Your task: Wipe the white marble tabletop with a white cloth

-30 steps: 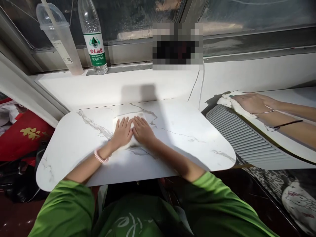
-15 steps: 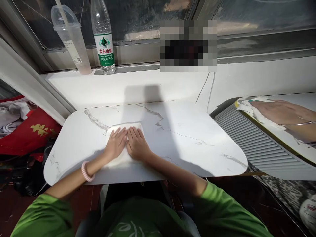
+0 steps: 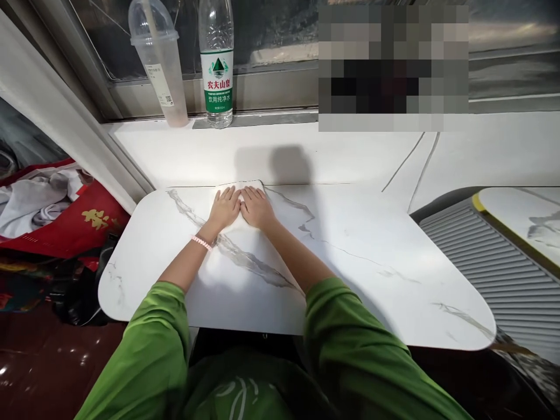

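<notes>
My left hand and my right hand lie flat side by side, fingers stretched out, pressing a white cloth at the far edge of the white marble-patterned table. Only the cloth's far rim shows past my fingertips; the rest is hidden under my palms. A pink bracelet circles my left wrist. Green sleeves cover both upper arms.
On the white sill behind the table stand a lidded clear plastic cup with a straw and a water bottle. Red and white cloth is piled at the left. A ribbed grey panel and a second tabletop lie at the right.
Both hands have slid the cloth from the middle of the table to its far edge. The other person's hand and cloth at the right have left the view.
</notes>
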`<state>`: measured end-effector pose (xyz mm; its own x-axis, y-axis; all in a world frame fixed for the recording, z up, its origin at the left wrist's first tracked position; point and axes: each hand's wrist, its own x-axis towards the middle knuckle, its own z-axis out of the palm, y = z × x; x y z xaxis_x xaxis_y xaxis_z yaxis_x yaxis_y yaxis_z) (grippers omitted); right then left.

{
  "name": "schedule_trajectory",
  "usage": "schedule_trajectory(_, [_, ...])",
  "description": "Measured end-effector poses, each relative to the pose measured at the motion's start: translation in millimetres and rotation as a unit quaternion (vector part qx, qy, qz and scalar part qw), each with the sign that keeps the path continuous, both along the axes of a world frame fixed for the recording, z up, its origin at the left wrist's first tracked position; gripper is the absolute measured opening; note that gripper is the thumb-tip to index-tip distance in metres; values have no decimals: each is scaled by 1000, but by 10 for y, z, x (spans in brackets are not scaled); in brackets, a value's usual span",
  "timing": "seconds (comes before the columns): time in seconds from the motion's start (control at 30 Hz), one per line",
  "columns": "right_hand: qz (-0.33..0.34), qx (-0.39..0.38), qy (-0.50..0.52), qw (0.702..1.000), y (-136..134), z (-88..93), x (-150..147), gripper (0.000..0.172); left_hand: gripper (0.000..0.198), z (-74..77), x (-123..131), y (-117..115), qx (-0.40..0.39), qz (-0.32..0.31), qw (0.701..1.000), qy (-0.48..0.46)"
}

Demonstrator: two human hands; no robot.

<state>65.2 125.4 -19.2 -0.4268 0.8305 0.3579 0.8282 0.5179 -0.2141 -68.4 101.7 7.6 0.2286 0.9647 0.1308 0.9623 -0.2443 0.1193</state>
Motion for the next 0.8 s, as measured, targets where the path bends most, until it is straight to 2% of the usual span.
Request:
schedule_trajectory(0.07, [25, 5, -2, 1000, -172, -5, 24, 53, 49, 7, -7, -216, 5, 10, 1000, -4])
schedule_trajectory(0.13, [53, 10, -5, 999, -456, -18, 42, 53, 49, 5, -25, -518, 13, 10, 1000, -6])
schedule_trajectory(0.37, [62, 20, 2, 998, -1797, -37, 73, 55, 51, -10, -128, -1812, 19, -62, 998, -5])
schedule_trajectory(0.47, [100, 5, -6, 995, -2074, 51, 153, 54, 52, 37, -197, -2118, 5, -81, 997, -17])
schedule_trajectory(0.53, [122, -8, -14, 992, -2096, 93, 191, 54, 52, 73, -263, -2157, -16, -93, 995, -31])
schedule_trajectory(0.63, [120, -11, -25, 992, -1941, 71, 146, 55, 52, 91, -353, -1982, -56, -90, 993, -48])
schedule_trajectory(0.7, [99, -2, -25, 995, -1736, 16, 37, 55, 51, 74, -396, -1740, -67, -66, 994, -50])
schedule_trajectory(0.8, [65, 11, -15, 998, -1295, -41, -203, 54, 49, 35, -465, -1236, -36, -30, 998, -41])
